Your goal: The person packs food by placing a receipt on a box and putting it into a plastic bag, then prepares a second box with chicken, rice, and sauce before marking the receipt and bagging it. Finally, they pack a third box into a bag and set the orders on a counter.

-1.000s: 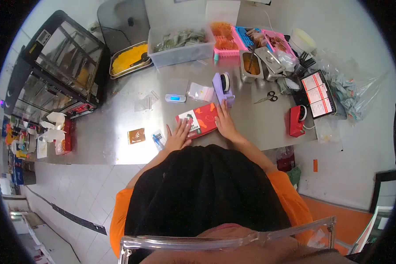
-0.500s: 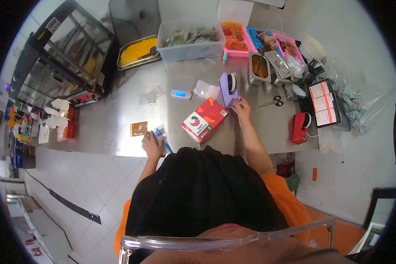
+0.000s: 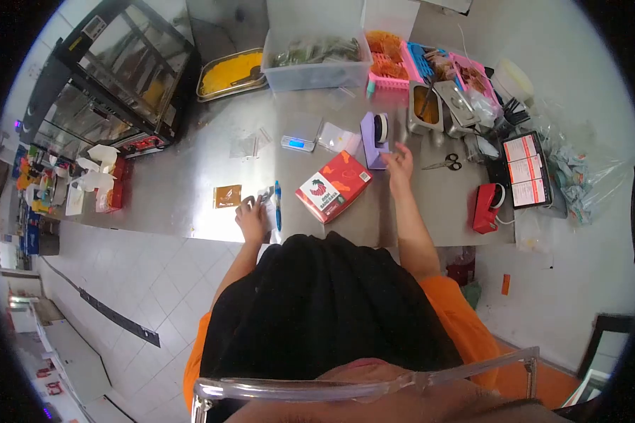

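Observation:
My left hand rests near the table's front edge, its fingers bent over a small pale packet. A blue pen lies just right of that hand, and a brown sachet lies to its upper left. My right hand is raised with its fingers apart, beside a purple tape dispenser. Between the two hands a red and white box lies on the metal table. Behind the box are a small scale and clear plastic bags.
Along the back stand a yellow-filled tray, a clear bin, pink baskets and a metal container. Scissors, a red dispenser and a tablet are at right; a display case is at left.
My right hand has come away from the purple dispenser with its fingers spreading. My left hand now covers part of the pale packet, and the pen lies separately, more upright in view.

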The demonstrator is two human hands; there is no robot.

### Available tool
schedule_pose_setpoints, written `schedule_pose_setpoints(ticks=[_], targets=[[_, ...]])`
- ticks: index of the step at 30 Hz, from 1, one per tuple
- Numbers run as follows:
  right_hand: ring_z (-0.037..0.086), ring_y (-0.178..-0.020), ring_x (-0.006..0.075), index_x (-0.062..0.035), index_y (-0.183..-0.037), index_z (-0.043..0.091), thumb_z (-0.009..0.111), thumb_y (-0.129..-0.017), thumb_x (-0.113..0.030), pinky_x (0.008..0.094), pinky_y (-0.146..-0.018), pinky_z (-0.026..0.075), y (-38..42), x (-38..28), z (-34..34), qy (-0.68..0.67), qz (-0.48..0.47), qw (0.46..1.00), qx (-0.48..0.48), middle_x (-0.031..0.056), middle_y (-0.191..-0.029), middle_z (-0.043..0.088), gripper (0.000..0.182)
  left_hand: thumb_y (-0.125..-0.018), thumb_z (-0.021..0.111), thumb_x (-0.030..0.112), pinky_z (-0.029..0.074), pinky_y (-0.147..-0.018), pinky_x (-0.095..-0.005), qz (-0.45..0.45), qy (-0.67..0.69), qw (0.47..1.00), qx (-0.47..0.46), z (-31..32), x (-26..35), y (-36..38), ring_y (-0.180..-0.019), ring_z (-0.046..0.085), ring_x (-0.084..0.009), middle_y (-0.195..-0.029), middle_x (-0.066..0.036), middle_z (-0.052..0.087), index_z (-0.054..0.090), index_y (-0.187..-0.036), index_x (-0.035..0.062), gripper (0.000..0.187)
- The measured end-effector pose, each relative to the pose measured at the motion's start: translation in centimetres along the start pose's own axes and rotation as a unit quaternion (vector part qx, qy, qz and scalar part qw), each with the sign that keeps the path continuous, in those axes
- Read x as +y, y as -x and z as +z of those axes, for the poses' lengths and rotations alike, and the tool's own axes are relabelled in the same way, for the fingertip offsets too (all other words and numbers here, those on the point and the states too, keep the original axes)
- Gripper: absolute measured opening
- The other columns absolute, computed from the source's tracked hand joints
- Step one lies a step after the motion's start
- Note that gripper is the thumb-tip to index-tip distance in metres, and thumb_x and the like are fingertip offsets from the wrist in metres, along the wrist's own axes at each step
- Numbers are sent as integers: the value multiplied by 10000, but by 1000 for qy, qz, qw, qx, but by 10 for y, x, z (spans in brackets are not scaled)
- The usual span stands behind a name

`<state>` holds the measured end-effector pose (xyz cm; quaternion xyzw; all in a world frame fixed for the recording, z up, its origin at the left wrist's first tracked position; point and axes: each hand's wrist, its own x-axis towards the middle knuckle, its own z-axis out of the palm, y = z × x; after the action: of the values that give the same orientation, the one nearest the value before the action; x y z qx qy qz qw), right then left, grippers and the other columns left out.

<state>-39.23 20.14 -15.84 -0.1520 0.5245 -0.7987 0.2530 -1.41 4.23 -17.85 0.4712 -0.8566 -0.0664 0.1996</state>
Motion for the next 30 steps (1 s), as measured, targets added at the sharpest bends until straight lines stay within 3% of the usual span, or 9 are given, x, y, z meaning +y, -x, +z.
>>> schedule_pose_setpoints(ticks=[3,7,9,11,14,19,24,27,30], targets=[[578,-775,177,-52,-1235,358,608,-760,-7,305,-679,453,13,14,-6,349,35,927,134,74,-843,576,538,-797,570,70,421,-810,-367,23,41,999,-9,-2,2,-6,-991,503,-290,-1105,-100,538,621,-1080,128,293],[602,-801,203,-31,-1248,327,573,-795,-19,306,-742,469,42,-8,5,389,-99,906,135,126,-901,604,516,-846,494,17,467,-788,-319,-140,309,941,9,-21,27,-28,-942,583,-311,-1095,-171,569,572,-1109,27,275],[615,-794,183,-30,-1273,300,558,-806,-12,277,-716,470,63,-4,16,326,-218,915,95,144,-952,620,534,-840,483,-3,462,-789,-306,-74,383,918,73,-46,61,-36,-925,584,-290,-1024,-171,582,565,-1110,26,284],[606,-907,218,-22,-1302,257,555,-812,-6,290,-792,463,86,-9,35,338,-189,920,58,195,-1129,537,573,-813,491,-35,463,-750,-303,84,432,893,96,-19,52,-48,-842,578,-285,-930,-160,565,560,-1098,12,297],[553,-1054,273,-10,-1329,201,552,-811,11,316,-884,439,97,-4,48,310,-168,935,36,239,-1307,384,627,-785,548,11,447,-746,-352,251,284,921,-88,-32,99,-62,-850,527,-321,-988,-172,511,539,-1122,2,337],[441,-1181,358,0,-1336,189,558,-794,10,388,-958,398,98,7,66,266,-197,943,28,287,-1326,312,656,-603,756,433,410,-841,-434,285,207,922,-163,-13,146,-55,-1020,462,-369,-1150,-205,435,350,-1288,21,897],[371,-1205,426,-15,-1350,195,559,-792,-26,445,-1005,336,97,-10,61,376,-125,917,-35,263,-1367,254,666,-500,783,505,402,-873,-429,250,194,931,-185,-11,151,-52,-1044,454,-379,-1161,-200,428,325,-1289,12,1036],[325,-1242,398,-32,-1339,228,571,-774,-12,435,-975,362,100,-14,70,609,-191,770,2,246,-1370,258,661,-506,780,500,404,-865,-426,261,180,933,-168,-13,151,-52,-1040,456,-372,-1149,-192,433,333,-1282,17,1018],[377,-1184,422,-45,-1337,243,547,-775,-10,435,-965,364,93,-13,66,594,-255,761,-62,251,-1314,330,641,-511,777,509,405,-856,-423,260,180,934,-167,-16,152,-50,-1032,458,-362,-1136,-181,438,335,-1282,19,1015]])
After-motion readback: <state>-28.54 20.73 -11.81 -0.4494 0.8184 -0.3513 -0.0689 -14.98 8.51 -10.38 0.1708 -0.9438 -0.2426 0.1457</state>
